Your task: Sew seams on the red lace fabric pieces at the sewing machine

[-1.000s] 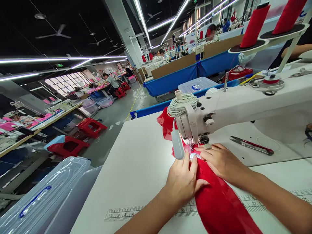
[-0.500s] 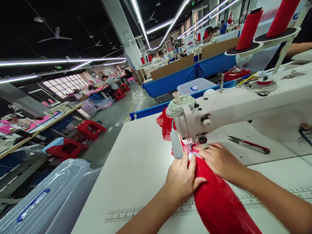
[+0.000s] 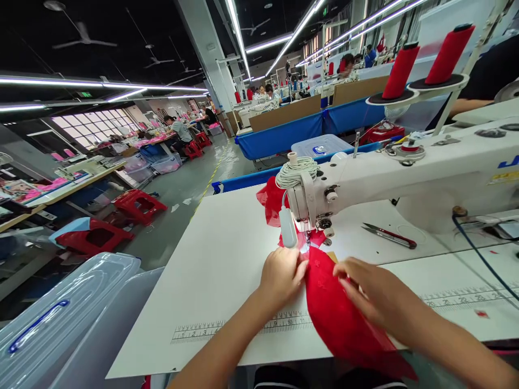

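Note:
A long piece of red fabric (image 3: 336, 308) runs from under the presser foot (image 3: 308, 237) of a white sewing machine (image 3: 365, 183) down over the table's front edge. My left hand (image 3: 281, 274) is closed at the fabric's left edge, close in front of the needle, its fingertips partly hidden. At the right edge, my right hand (image 3: 367, 286) hovers with curled fingers and a gap between thumb and forefinger. It is slightly blurred, and I see no fabric gripped in it. More red fabric (image 3: 272, 201) lies behind the machine head.
Thread snips (image 3: 389, 235) lie on the machine bed, right of the needle. Two red thread cones (image 3: 401, 71) stand on a holder above. A printed ruler (image 3: 203, 330) crosses the white table (image 3: 219, 243). A lidded plastic bin (image 3: 73, 313) stands at the left.
My right hand has come back from beside the needle toward me and lifted off the fabric. My left hand has drawn back slightly and its fingers have closed. The camera view has shifted.

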Motion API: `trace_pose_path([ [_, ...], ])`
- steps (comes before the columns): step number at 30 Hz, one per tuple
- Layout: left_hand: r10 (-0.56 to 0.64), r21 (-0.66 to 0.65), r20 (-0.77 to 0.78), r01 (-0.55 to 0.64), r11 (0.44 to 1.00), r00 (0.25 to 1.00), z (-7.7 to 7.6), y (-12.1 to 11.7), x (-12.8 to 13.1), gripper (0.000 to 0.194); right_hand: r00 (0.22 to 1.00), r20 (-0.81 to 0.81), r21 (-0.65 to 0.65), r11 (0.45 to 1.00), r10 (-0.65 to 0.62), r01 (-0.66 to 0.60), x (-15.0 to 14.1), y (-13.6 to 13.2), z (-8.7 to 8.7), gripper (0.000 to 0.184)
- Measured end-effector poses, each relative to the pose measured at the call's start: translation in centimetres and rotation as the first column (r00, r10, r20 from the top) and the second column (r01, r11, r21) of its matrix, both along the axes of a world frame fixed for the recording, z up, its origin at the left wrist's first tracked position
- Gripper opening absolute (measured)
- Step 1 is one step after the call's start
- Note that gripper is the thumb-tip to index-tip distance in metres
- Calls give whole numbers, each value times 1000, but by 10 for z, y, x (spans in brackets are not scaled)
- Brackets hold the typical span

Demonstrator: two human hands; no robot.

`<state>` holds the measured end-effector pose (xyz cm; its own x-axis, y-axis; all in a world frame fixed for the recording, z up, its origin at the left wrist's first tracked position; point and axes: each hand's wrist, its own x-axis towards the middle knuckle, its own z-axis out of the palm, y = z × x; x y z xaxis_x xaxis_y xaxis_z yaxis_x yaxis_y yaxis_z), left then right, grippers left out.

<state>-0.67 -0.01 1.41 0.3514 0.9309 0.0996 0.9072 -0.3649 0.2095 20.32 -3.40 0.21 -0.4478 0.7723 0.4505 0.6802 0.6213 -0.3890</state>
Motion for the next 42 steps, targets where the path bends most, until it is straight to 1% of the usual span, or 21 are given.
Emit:
trace_pose_path([
  [2, 7, -64, -13, -8, 998, 1000, 3, -8, 3, 17, 992, 80, 34, 994, 103, -106, -6, -28, -8, 12],
  [6, 19, -146, -24, -22, 989, 1000, 4, -17, 6, 13, 997, 73, 138, 990, 26, -36, -11, -58, -35, 13],
  [10, 14, -177, 20, -10, 984, 1000, 5, -22, 3, 8, 976, -217, -112, 994, -18, -6, -3, -59, -38, 18],
  [12, 4, -190, 90, 13, 982, 996, 8, -26, 3, 12, 893, -421, -275, 960, -160, 42, 2, -58, -30, 18],
  [14, -10, -208, 275, 70, 976, 961, 12, -32, 6, 17, 749, -557, -457, 886, -358, 82, 5, -58, -21, 22],
  [17, 4, -275, 617, 210, 938, 787, 19, -46, 15, 23, 506, -633, -687, 727, -586, -17, 5, -57, -13, 30],
  [19, 85, -389, 738, 319, 864, 669, 21, -55, 24, 27, 452, -649, -713, 696, -613, -80, 4, -57, -12, 32],
  [20, 144, -449, 770, 368, 814, 622, 20, -59, 29, 31, 482, -661, -686, 724, -575, -76, 4, -57, -12, 30],
  [22, 265, -533, 802, 442, 721, 535, 14, -65, 39, 40, 625, -663, -577, 813, -412, -75, 4, -57, -14, 24],
  [24, 407, -573, 815, 472, 670, 413, 5, -69, 48, 47, 747, -620, -474, 874, -241, -112, 5, -58, -18, 20],
  [25, 499, -591, 807, 470, 656, 316, 2, -70, 50, 49, 763, -608, -453, 885, -219, -107, 6, -59, -20, 19],
  [27, 661, -607, 747, 482, 632, 73, -1, -70, 53, 48, 691, -649, -489, 870, -317, -61, 6, -60, -23, 21],
  [28, 695, -592, 718, 499, 633, -31, 0, -70, 52, 45, 604, -688, -544, 837, -403, -60, 5, -59, -24, 26],
  [30, 719, -549, 681, 556, 624, -135, 6, -70, 49, 39, 456, -724, -671, 683, -518, -289, 0, -56, -23, 40],
  [32, 779, -569, 623, 640, 516, -74, 15, -69, 46, 45, 421, -733, -671, 462, -535, -580, -9, -50, -20, 58],
  [33, 811, -593, 584, 667, 451, -29, 20, -68, 45, 52, 401, -746, -643, 417, -532, -642, -13, -46, -17, 65],
  [35, 852, -619, 524, 696, 364, 20, 29, -68, 43, 59, 403, -751, -634, 399, -523, -662, -19, -34, -9, 73],
  [36, 855, -621, 518, 694, 363, 16, 32, -68, 43, 58, 424, -747, -645, 399, -512, -652, -19, -27, -4, 75],
  [38, 850, -637, 526, 671, 379, 19, 31, -68, 42, 54, 487, -707, -702, 431, -513, -567, -13, -12, 3, 61],
  [40, 855, -681, 516, 631, 371, 54, 21, -71, 41, 51, 525, -685, -727, 516, -505, -453, -2, 2, 4, 42],
  [42, 855, -702, 515, 603, 378, 64, 6, -76, 39, 44, 617, -620, -741, 621, -484, -257, 10, 11, 0, 38],
])
